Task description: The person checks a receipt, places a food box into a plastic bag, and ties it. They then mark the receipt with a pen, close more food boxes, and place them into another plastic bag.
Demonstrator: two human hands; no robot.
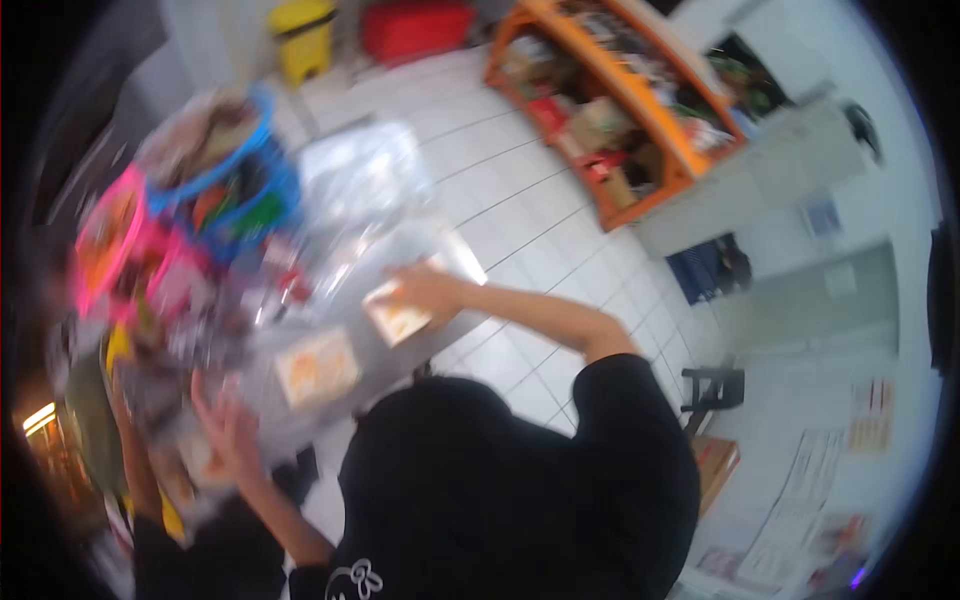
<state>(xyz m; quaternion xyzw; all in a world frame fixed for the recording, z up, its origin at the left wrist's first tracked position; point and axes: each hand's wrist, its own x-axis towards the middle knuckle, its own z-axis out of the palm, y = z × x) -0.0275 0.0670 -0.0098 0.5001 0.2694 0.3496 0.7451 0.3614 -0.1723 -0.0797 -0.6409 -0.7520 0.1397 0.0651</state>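
My right hand is at a white square piece with orange patches, its fingers closed round the upper edge. A second white square piece with orange marks lies on the shiny grey table between my hands. Over the table's left part, my left hand has its fingers spread, with nothing visible in them. Motion blur hides fine detail of both hands.
Blue and pink baskets hold assorted things beside clear plastic. A co-worker's arm reaches in at the left. Beyond the table stand an orange shelf, a yellow bin and a red container.
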